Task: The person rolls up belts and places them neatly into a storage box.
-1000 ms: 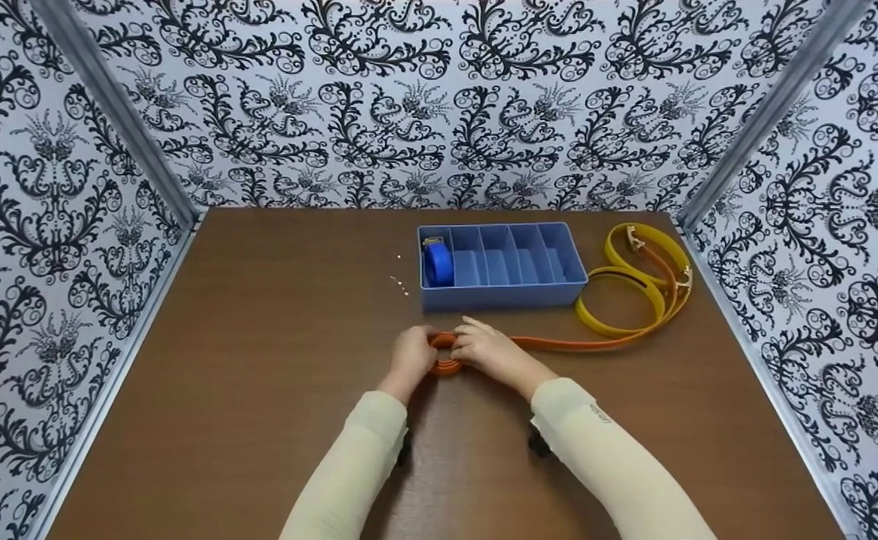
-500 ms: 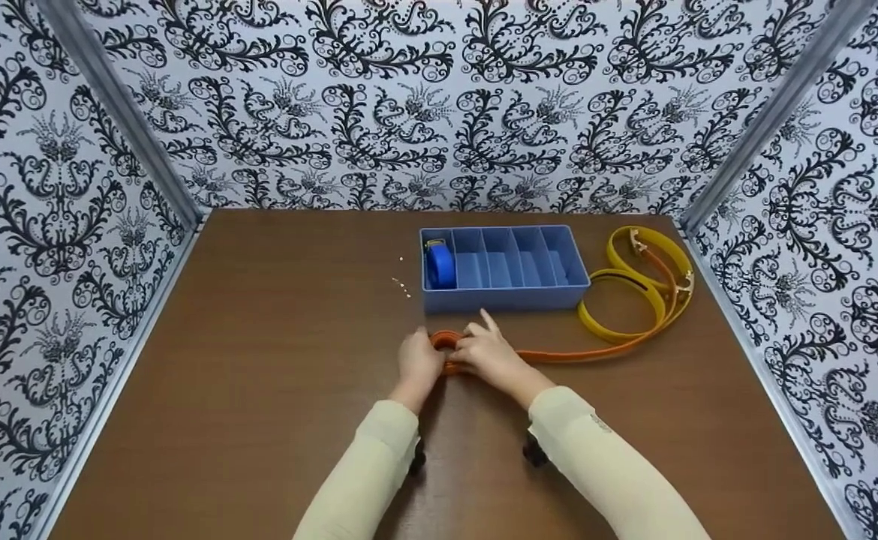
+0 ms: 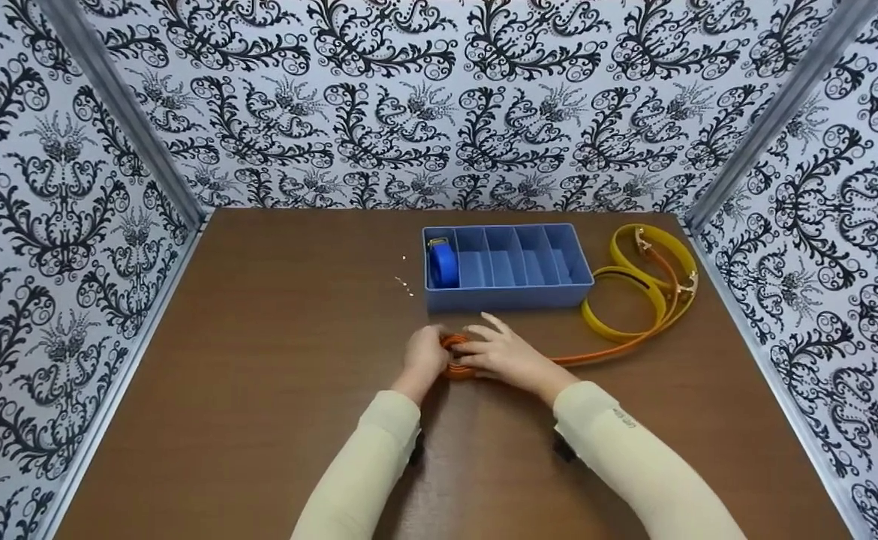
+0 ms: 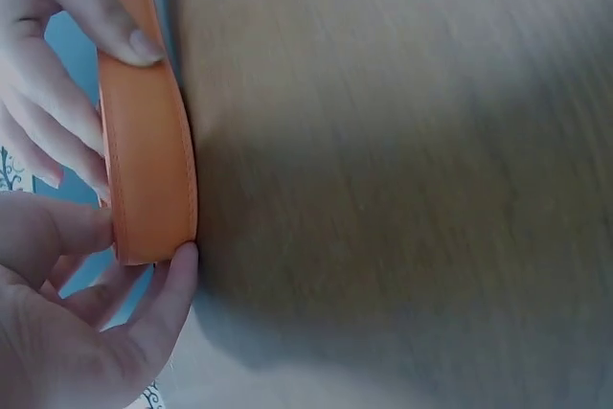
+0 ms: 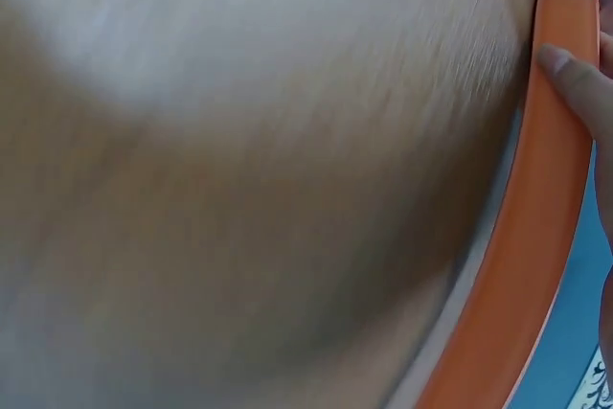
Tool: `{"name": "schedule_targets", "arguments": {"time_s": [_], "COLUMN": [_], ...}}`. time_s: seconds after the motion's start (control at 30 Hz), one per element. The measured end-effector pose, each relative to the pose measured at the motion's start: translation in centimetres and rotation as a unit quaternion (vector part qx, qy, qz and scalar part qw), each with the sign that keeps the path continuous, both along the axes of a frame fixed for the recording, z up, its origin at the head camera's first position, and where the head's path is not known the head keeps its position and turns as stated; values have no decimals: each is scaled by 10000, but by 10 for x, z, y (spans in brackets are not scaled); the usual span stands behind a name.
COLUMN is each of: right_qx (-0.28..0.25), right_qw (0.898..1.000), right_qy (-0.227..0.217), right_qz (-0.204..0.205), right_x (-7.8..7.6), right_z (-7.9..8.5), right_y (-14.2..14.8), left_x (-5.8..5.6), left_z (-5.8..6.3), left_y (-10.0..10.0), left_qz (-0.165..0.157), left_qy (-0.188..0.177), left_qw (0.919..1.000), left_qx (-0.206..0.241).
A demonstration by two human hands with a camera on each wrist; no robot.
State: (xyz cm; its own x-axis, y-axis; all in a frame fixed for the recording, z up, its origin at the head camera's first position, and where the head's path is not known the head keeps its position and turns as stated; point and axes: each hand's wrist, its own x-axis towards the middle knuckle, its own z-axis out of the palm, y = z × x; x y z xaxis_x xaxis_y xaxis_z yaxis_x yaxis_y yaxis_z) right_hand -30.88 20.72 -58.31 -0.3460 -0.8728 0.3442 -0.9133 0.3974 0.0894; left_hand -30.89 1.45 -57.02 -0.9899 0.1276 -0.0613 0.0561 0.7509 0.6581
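1. Wallpaper, white with black scrolls, hems in the brown table at the back and both sides.
2. Just beyond the hands sits a blue-grey tray with five compartments; a rolled blue belt stands in the leftmost. Pale flecks lie left of the tray.
3. Over on the right I see yellow belt loops, close by the tray's side. The orange belt lies among them, then runs back to the hands, where it winds into a coil on edge in front of the tray.
4. The left hand pinches the coil at its left end, fingertips on the strap's edges.
5. The right hand pinches it too, thumb flat on the outer face and fingers behind; one finger sticks out towards the tray.
6. Both forearms, in cream sleeves, slant inwards.
7. Leftwards the tabletop runs to a metal rail; ahead, the tray's front wall blocks the way, and rightwards the strap and loops.
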Motion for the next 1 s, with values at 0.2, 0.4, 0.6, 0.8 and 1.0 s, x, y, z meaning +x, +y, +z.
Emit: {"name": "schedule_targets", "arguments": {"time_s": [0.2, 0.4, 0.6, 0.8, 1.0], "right_qx": [238, -46, -198, -158, -151], "right_qw": [9994, 9990, 9995, 9996, 9985], "right_qy": [143, 327, -104, -192, -229], "right_qz": [211, 292, 240, -117, -478], "right_x": [-4, -7, -9, -5, 2], "right_z": [7, 4, 3, 1, 1], "right_y": [8, 1, -10, -23, -29], "left_x": [-3, 2, 10, 15, 10], "left_z": [-1, -10, -11, -6, -5], "left_y": [1, 4, 6, 7, 0], "left_qz": [-300, -75, 488, 899, 504], "left_qy": [256, 426, 422, 278, -46], "left_qw": [9991, 9986, 9954, 9943, 9963], "left_qx": [-125, 293, 714, 498, 697]}}
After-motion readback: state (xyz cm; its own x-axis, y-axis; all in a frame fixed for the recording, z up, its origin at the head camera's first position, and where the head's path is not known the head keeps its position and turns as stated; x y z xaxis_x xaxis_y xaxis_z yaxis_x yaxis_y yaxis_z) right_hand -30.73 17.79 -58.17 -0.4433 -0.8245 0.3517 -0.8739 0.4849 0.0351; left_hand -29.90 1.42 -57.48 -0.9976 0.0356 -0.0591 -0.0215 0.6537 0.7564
